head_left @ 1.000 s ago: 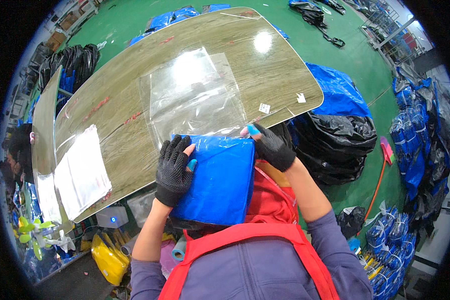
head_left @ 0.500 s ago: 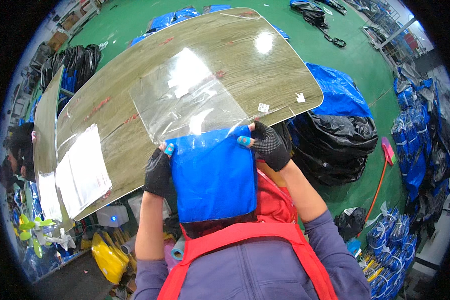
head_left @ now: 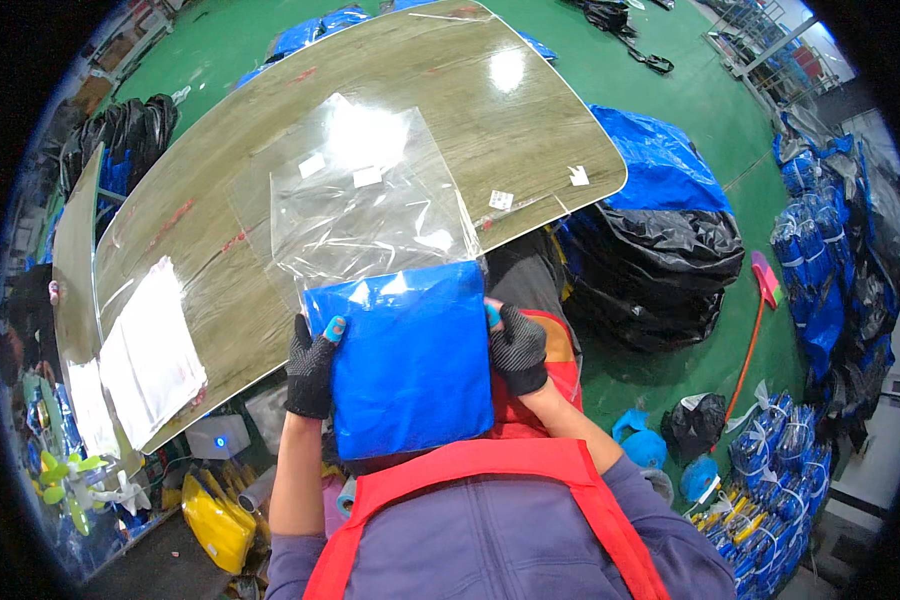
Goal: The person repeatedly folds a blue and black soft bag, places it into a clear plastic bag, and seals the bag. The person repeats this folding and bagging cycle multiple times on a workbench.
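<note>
A flat blue folded sheet (head_left: 412,365), rectangular and slightly shiny, is held in front of my body at the table's near edge. A clear plastic bag (head_left: 370,215) reaches from its top end onto the tabletop; how far it covers the blue piece is hard to see. My left hand (head_left: 312,368), in a black dotted fingerless glove, grips the left edge, thumb on top. On the right edge, my right hand (head_left: 518,348) in a matching glove closes with its thumb along the side. Blue tape wraps both thumbs. The fingers beneath are hidden.
The wood-patterned table (head_left: 530,130) carries small white labels (head_left: 368,176) and a stack of white plastic bags (head_left: 153,355) at the left. A large black and blue bundle (head_left: 650,270) stands right of it. Tied blue bundles (head_left: 770,450) and a dustpan (head_left: 766,280) lie farther right.
Both hands have slid down the sides of the blue sheet from its upper corners. The clear bag now lies more crumpled and narrower above it. The view has shifted slightly.
</note>
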`<state>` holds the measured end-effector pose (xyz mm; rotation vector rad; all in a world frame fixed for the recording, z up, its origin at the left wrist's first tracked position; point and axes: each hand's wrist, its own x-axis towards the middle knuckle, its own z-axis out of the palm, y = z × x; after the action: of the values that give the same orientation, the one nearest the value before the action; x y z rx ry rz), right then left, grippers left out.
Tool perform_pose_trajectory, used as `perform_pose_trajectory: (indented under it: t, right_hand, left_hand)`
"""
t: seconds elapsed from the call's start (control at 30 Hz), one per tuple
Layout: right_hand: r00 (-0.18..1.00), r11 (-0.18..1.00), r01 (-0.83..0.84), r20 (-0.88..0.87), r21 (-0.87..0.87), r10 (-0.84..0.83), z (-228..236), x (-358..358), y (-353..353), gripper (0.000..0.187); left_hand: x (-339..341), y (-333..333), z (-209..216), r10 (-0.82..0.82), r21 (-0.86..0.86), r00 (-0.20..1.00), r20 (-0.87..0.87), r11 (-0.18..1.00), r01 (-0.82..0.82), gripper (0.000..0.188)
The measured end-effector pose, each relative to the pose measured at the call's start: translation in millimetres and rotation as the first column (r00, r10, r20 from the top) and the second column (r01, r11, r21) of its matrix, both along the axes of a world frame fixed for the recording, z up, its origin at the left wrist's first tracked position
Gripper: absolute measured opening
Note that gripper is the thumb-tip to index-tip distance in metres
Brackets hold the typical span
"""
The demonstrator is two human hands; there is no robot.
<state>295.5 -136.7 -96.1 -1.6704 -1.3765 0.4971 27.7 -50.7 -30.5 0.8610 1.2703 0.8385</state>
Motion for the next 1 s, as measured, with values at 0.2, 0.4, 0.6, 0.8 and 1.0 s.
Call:
perform_pose_trajectory:
  t: [0.2,0.4,0.6,0.8,1.0]
  right_hand:
    - [0.926,0.982,-0.180,-0.328,0.057,0.189,17,22,10,0.026]
    - [0.600,0.862,-0.478,-0.780,-0.168,0.180,35,0,-5,0.081]
    - [0.658,0.837,-0.437,-0.751,-0.330,0.048,41,16,-59,0.073]
    - [0.718,0.733,-0.438,-0.693,-0.521,-0.064,39,42,-61,0.055]
    - [0.723,0.841,-0.466,-0.666,-0.275,0.183,83,50,-25,0.050]
  left_hand:
    - [6,-14,-8,-0.007,-0.027,0.997,-0.078,1.000,0.005,0.063]
    - [5,-40,-8,-0.128,-0.033,0.992,-0.016,0.991,0.127,0.068]
    - [2,-91,-26,-0.221,-0.149,0.968,0.117,0.960,0.237,0.082]
    - [4,-61,-29,-0.334,-0.198,0.942,-0.038,0.926,0.320,0.067]
    - [27,-49,13,-0.164,0.055,0.986,-0.017,0.985,0.165,0.064]
